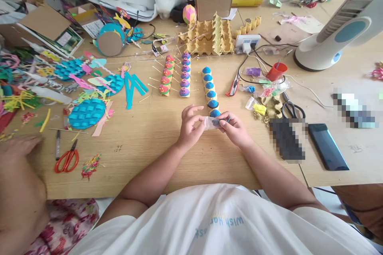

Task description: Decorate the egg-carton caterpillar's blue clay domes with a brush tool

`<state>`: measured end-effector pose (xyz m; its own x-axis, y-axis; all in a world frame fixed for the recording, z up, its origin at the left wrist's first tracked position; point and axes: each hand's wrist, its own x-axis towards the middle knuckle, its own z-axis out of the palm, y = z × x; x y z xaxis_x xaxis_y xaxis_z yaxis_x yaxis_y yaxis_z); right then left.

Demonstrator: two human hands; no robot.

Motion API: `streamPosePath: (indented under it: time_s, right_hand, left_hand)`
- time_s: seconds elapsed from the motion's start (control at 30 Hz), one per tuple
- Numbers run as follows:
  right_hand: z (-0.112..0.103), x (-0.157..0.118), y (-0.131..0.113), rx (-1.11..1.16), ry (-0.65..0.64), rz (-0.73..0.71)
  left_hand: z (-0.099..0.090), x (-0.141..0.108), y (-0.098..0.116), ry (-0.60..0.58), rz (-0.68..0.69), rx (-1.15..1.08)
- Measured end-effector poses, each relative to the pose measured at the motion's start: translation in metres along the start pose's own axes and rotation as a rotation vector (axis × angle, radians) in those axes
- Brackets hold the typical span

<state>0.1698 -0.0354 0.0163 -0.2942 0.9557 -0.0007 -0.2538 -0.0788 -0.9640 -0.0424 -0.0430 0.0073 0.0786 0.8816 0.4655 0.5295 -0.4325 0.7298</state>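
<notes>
Between my two hands is a small clear plastic bag [210,123] with something dark in it. My left hand [191,125] pinches its left end between thumb and fingers. The right end is gripped by my right hand [233,128], where a thin blue-green stick [229,119] also pokes out. Just beyond the bag stands an egg-carton strip [209,85] with blue domes; one near dome has a dark ring around it. Left of it are a strip with purple domes [185,75] and one with red and green domes [166,75], both with thin sticks poking out.
At right lie a red utility knife [232,83], a red cup [277,71], black scissors [291,107], a phone [328,146] and a white fan [335,32]. Orange scissors [67,159] and blue woven paper ovals [86,114] lie left, near another person's arm [20,183]. Egg cartons [209,36] stand behind.
</notes>
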Motion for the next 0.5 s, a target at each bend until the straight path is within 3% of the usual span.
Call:
streamPosePath:
  time_s: [0.23, 0.4, 0.5]
  right_hand:
    - [-0.0029, 0.0057, -0.0015, 0.017, 0.094, 0.015]
    - [0.0007, 0.0063, -0.0007, 0.012, 0.121, 0.014]
    - [0.0008, 0.0046, -0.0019, -0.026, 0.1, 0.002]
  left_hand:
    - [-0.0076, 0.0029, 0.0008, 0.161, 0.099, 0.149]
    - [-0.0065, 0.0015, -0.0013, 0.039, 0.17, 0.181]
    - [-0.003, 0.001, -0.0047, 0.038, 0.194, 0.181]
